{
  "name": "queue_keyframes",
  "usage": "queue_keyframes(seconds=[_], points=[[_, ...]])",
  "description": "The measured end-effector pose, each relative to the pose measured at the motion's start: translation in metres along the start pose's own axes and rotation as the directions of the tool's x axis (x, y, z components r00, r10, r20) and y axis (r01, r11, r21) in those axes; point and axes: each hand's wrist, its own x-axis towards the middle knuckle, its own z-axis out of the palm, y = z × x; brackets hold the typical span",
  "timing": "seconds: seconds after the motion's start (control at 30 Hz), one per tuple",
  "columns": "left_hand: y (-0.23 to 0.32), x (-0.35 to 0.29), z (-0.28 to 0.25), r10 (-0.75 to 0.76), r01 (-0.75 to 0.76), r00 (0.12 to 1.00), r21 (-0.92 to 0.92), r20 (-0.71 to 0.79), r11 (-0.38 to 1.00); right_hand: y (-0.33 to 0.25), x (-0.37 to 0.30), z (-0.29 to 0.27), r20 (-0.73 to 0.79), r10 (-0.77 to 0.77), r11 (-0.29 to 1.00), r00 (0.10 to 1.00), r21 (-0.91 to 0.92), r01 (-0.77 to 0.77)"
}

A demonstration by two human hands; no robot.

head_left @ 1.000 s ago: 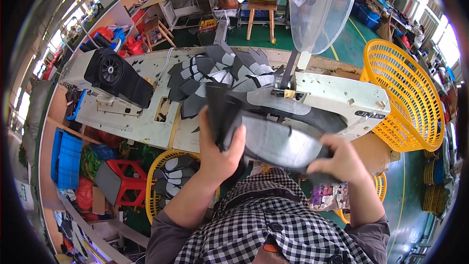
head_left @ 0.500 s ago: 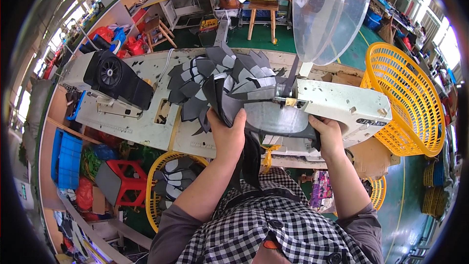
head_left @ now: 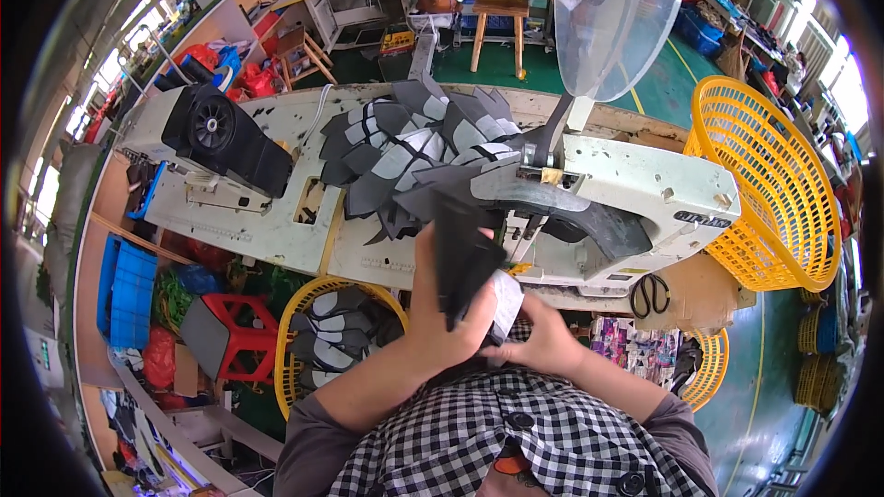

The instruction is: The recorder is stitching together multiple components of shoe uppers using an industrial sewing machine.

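My left hand is closed around a folded black shoe-upper piece, held up in front of my apron and smeared by motion. Beside it, my right hand has thumb and fingers at a small whitish piece, seemingly pinching it; whether that is part of the black piece I cannot tell. A dark grey shoe-upper piece lies across the bed of the white sewing machine, untouched by either hand. Left of the machine head spreads a heap of dark grey pieces with light grey panels.
Black-handled scissors lie at the table's right. A yellow basket stands beyond the machine; another yellow basket with grey pieces sits below left. A clear plastic shield rises over the machine. A second machine occupies the left end.
Both hands have left the grey piece at the machine and come together nearer my body. That piece now lies on the machine bed. The black piece is raised in my left hand.
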Motion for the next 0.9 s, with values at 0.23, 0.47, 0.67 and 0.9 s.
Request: queue_keyframes(seconds=[0.23,0.47,0.67,0.9], points=[[0.027,0.021,-0.016,0.049,-0.111,0.990,0.503,0.135,0.857,-0.045,-0.009,-0.048,-0.118,-0.095,0.793,0.988,-0.609,0.003],[0.024,0.028,-0.019,0.032,-0.104,0.992,0.653,0.122,0.750,-0.068,-0.012,-0.095,-0.080,0.195,0.827,0.978,-0.523,-0.208],[0.008,0.039,-0.024,0.000,-0.029,0.983,-0.156,-0.186,0.987,-0.066,-0.010,-0.102,-0.177,0.183,0.975,0.967,0.158,-0.156],[-0.052,0.050,-0.002,-0.076,0.084,0.952,0.015,-0.297,0.996,-0.019,0.018,-0.097,-0.558,0.267,0.949,0.786,0.293,-0.114]])
